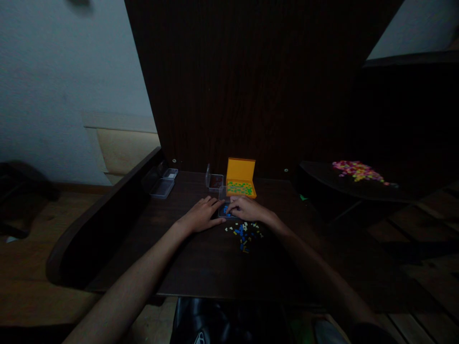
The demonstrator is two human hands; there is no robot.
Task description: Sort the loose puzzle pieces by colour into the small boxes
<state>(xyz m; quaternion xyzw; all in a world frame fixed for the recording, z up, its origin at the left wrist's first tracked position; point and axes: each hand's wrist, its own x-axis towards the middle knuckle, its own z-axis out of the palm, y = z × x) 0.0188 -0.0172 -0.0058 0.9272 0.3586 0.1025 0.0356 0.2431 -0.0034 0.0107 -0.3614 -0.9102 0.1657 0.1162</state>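
Carefully now: the clear box point(223, 192) is small and looks light, so if your right hand point(247, 209) presses sideways on its wall, it could skid or tip, and the blue pieces point(226, 210) inside could spill. Your sleeve or right forearm passes close to the loose pile point(244, 234), so a low sweep of that arm could scatter it over the tabletop point(201, 267). The dim light may make dark blue bits easy to miss, and your right knuckles sit near the yellow box point(241, 168), so a careless lift could knock it.

The blue pieces look tiny and bright, bunched in the box in front of you, under your right fingertips. More blue ones lie in the loose pile just nearer to you, mixed with white and yellow bits. Behind, the yellow box stands with its lid up and green pieces point(239, 188) spread over its floor.

Your left hand point(203, 214) lies palm down, fingers spread, at the clear box's left side. Your right grip is curled down into the box; whether it pinches a piece, you cannot tell from this view.
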